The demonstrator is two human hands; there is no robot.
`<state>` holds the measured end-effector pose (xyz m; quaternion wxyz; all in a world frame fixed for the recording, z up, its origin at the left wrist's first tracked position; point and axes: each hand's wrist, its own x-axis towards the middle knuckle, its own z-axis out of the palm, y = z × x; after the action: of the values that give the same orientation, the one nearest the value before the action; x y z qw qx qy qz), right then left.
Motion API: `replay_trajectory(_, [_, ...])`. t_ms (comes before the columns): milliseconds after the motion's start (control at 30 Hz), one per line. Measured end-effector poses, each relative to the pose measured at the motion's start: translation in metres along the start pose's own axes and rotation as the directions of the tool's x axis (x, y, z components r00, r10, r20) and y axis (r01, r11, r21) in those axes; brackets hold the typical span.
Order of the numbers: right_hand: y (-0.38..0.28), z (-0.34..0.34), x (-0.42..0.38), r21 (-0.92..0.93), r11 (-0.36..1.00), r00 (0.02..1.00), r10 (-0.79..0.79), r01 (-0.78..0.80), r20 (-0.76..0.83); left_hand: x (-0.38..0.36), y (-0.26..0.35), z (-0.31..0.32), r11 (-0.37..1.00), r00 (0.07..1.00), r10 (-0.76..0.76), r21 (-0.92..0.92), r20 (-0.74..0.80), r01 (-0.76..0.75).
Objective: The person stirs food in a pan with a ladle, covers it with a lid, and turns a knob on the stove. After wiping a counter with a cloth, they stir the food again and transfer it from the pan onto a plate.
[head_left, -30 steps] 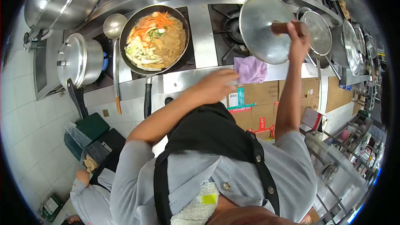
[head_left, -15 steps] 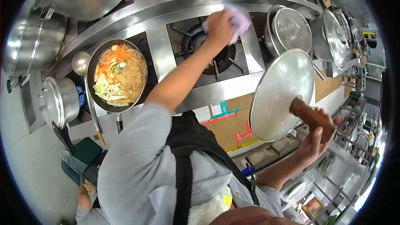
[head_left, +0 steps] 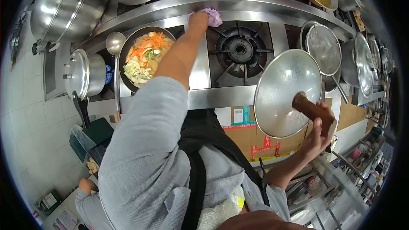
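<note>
My left hand point(head_left: 197, 21) is closed on a crumpled light purple cloth point(head_left: 214, 18). It presses the cloth near the steel ledge behind the stove, between the frying pan and the bare burner point(head_left: 240, 49). In my right hand point(head_left: 316, 141), fingers wrap round the brown wooden handle of a large domed metal lid point(head_left: 277, 98), held tilted in front of the stove. Left of my forearm stands the frying pan point(head_left: 122, 69), with shredded carrot, chopped cabbage and noodles point(head_left: 142, 59) in it. My forearm and sleeve hide the pan's right side.
A ladle point(head_left: 115, 43) lies beside the pan. A lidded pot point(head_left: 85, 73) stands at the left, near a blue flame. Sieves point(head_left: 324, 49) and pots line the right. Big steel pots point(head_left: 70, 15) stand behind. Another person's grey sleeve point(head_left: 87, 204) shows at lower left.
My left hand has moved the cloth from over the burner left to the steel behind, uncovering the burner. The lid stays in my right hand. The view has shifted.
</note>
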<state>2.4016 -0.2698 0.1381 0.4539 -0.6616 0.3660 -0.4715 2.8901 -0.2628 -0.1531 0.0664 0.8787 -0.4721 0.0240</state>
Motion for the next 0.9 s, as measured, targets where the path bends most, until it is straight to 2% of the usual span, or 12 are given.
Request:
replay_trajectory(67, [0.000, 0.011, 0.008, 0.048, 0.999, 0.998, -0.028, 0.025, 0.048, -0.039, 0.018, -0.027, 0.991, 0.987, -0.133, -0.035, -0.089, 0.131])
replay_trajectory(133, [-0.004, 0.023, 0.015, 0.095, 0.995, 0.996, -0.039, 0.031, 0.084, -0.069, 0.023, -0.021, 0.989, 0.989, -0.148, -0.023, 0.022, 0.148])
replay_trajectory(200, [-0.008, 0.039, 0.023, 0.163, 0.986, 0.989, -0.056, 0.034, 0.134, -0.120, 0.038, -0.024, 0.990, 0.993, -0.092, 0.100, -0.072, 0.099])
replay_trajectory(267, [-0.020, 0.060, 0.030, 0.183, 0.982, 0.976, -0.077, 0.039, 0.205, -0.187, 0.061, -0.058, 0.988, 0.999, -0.007, 0.152, 0.033, 0.002])
replay_trajectory(333, [-0.025, 0.087, 0.037, 0.227, 0.973, 0.953, -0.113, 0.048, 0.281, -0.252, 0.075, -0.056, 0.997, 0.999, 0.050, 0.054, 0.020, -0.051])
replay_trajectory(367, [-0.033, 0.108, 0.038, 0.227, 0.973, 0.946, -0.115, 0.046, 0.302, -0.278, 0.083, -0.050, 0.999, 0.989, 0.045, -0.009, 0.142, -0.044])
replay_trajectory(400, [-0.030, 0.128, 0.040, 0.225, 0.973, 0.927, -0.133, 0.054, 0.351, -0.302, 0.086, -0.076, 0.966, 0.971, 0.150, -0.235, 0.187, -0.104])
replay_trajectory(500, [-0.036, 0.201, 0.031, 0.284, 0.958, 0.841, -0.181, 0.034, 0.511, -0.331, 0.084, -0.091, 0.895, 0.989, 0.096, -0.444, 0.115, -0.036])
replay_trajectory(600, [-0.025, 0.286, 0.011, 0.275, 0.954, 0.718, -0.276, 0.121, 0.640, -0.368, 0.085, -0.127, 0.854, 0.989, -0.105, -0.500, 0.104, 0.143])
replay_trajectory(700, [-0.004, 0.364, -0.021, 0.288, 0.949, 0.645, -0.299, 0.126, 0.703, -0.424, 0.053, -0.165, 0.700, 0.907, -0.121, -0.614, 0.403, 0.366])
replay_trajectory(767, [0.016, 0.410, -0.034, 0.235, 0.960, 0.607, -0.279, 0.153, 0.744, -0.484, 0.032, -0.169, 0.645, 0.904, -0.321, -0.634, 0.282, 0.427])
replay_trajectory(900, [0.004, 0.446, -0.073, 0.059, 0.966, 0.622, -0.209, 0.253, 0.755, -0.629, 0.000, -0.130, 0.254, 0.522, -0.758, -0.561, 0.390, 0.788])
